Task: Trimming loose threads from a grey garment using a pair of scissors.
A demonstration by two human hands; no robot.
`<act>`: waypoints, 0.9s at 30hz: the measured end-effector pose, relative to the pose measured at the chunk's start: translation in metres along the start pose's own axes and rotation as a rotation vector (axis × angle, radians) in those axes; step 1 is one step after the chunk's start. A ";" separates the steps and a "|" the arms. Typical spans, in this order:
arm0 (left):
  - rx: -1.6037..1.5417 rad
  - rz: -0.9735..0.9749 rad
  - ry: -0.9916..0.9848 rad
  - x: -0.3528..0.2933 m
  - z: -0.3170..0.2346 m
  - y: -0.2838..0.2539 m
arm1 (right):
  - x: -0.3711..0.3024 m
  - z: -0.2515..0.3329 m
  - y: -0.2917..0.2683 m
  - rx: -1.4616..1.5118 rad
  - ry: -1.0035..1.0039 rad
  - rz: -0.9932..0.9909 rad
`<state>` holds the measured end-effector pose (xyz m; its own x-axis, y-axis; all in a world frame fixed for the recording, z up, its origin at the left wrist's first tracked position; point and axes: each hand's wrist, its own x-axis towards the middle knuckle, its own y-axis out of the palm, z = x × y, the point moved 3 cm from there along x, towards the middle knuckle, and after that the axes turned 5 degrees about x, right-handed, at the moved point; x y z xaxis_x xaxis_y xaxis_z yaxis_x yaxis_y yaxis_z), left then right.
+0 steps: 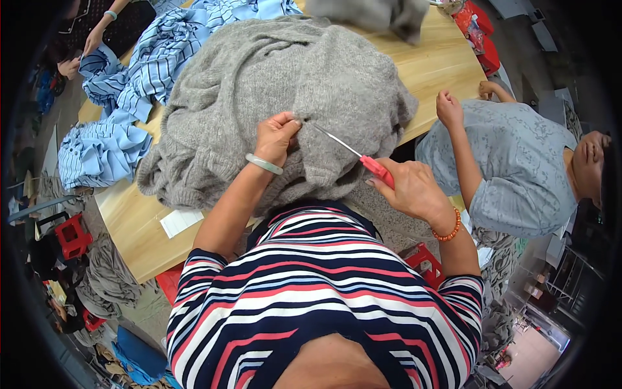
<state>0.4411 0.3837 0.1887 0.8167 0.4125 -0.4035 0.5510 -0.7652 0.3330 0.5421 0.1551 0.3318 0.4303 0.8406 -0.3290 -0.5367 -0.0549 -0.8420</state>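
Note:
A large heap of grey knitwear (265, 91) covers the table's near part in front of me. My left hand (275, 137), with a pale bangle at the wrist, pinches a bit of the knit between thumb and fingertips. From the right, my right hand (414, 188) grips slim red-handled scissors (376, 170), their narrow metal blades together. The blade tip points up and left, close to the pinched spot; whether it touches the yarn I cannot tell.
Blue striped garments (162, 48) lie at the left and back of the wooden table (440, 65), near another person's hands (91, 45). A white paper (180, 222) rests at the near left. To the right sits a person in grey (518, 162). Red stools (73, 235) stand around.

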 end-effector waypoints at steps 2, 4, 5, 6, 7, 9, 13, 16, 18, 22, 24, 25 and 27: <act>-0.001 -0.010 0.026 -0.001 0.001 -0.002 | -0.001 0.002 -0.001 0.014 0.002 -0.019; 0.113 -0.056 0.061 -0.006 -0.012 0.007 | -0.003 0.003 0.005 -0.006 -0.011 -0.002; 0.113 -0.052 0.060 -0.004 -0.011 0.004 | -0.003 0.004 0.008 -0.026 -0.027 0.019; 0.035 -0.031 0.034 -0.004 -0.009 -0.001 | -0.004 0.005 0.007 -0.025 -0.028 0.021; -0.044 -0.011 0.007 -0.005 -0.008 -0.004 | -0.006 0.005 0.003 0.039 -0.015 -0.003; -0.162 0.068 -0.089 -0.015 -0.010 0.000 | -0.010 0.002 0.002 0.104 0.002 -0.025; 0.004 0.127 -0.184 -0.041 0.006 0.010 | -0.024 -0.002 0.006 0.166 -0.009 -0.071; 0.047 0.159 -0.131 -0.035 0.025 0.008 | -0.035 0.004 0.009 0.142 0.019 -0.035; 0.045 0.130 -0.154 -0.036 0.026 0.013 | -0.044 0.008 0.013 0.131 0.039 -0.007; 0.111 0.070 -0.085 -0.026 0.025 0.004 | -0.056 0.009 0.024 -0.013 0.072 0.076; 0.022 0.019 -0.164 -0.033 0.016 0.008 | -0.057 0.009 0.025 -0.020 0.073 0.077; -0.068 -0.036 -0.244 -0.037 0.011 0.011 | -0.055 0.008 0.025 -0.020 0.088 0.059; -0.064 -0.005 -0.176 -0.027 0.029 0.001 | -0.055 0.008 0.027 -0.016 0.104 0.039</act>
<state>0.4146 0.3572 0.1760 0.7744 0.3189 -0.5465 0.5693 -0.7281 0.3818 0.4984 0.1118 0.3308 0.4826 0.7773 -0.4037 -0.5432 -0.0959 -0.8341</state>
